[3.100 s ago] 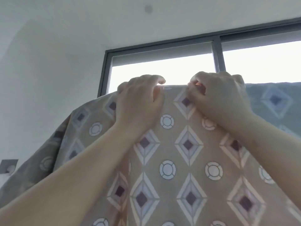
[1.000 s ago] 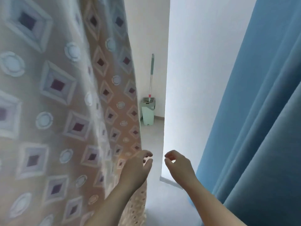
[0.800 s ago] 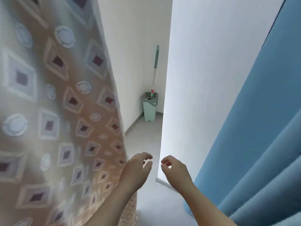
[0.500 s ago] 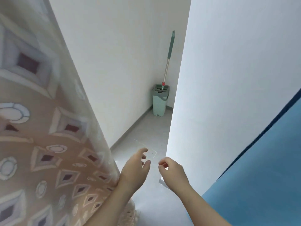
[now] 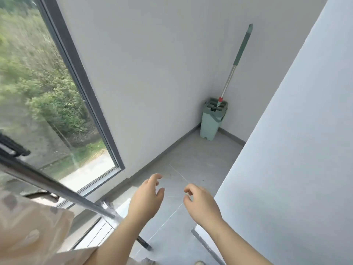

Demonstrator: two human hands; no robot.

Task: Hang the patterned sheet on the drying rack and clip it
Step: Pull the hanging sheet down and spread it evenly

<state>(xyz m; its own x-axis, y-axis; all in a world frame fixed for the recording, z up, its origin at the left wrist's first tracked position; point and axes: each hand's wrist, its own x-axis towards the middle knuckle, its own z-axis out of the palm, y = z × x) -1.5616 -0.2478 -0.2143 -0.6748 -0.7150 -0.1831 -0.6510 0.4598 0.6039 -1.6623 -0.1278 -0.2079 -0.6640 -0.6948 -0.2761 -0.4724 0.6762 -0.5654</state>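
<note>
My left hand (image 5: 147, 197) and right hand (image 5: 200, 203) hang loose, holding nothing; sheet (image 5: 28, 226) by rack bar (image 5: 47, 182) looks light, limp, so I'd pinch its edge.

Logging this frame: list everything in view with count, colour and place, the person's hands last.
patterned sheet: one, beige, blurred, bottom left below the rail
drying rack rail: one, silver metal, slanting from left edge towards bottom centre
window: one, dark grey frame, left, greenery outside
mop bucket: one, pale green, far corner on the floor
mop: one, green and silver handle, standing in the mop bucket
floor: grey tiles, centre
walls: white, centre and right
left hand: one, empty, fingers loosely curled, low centre
right hand: one, empty, fingers loosely curled, beside it, not touching
</note>
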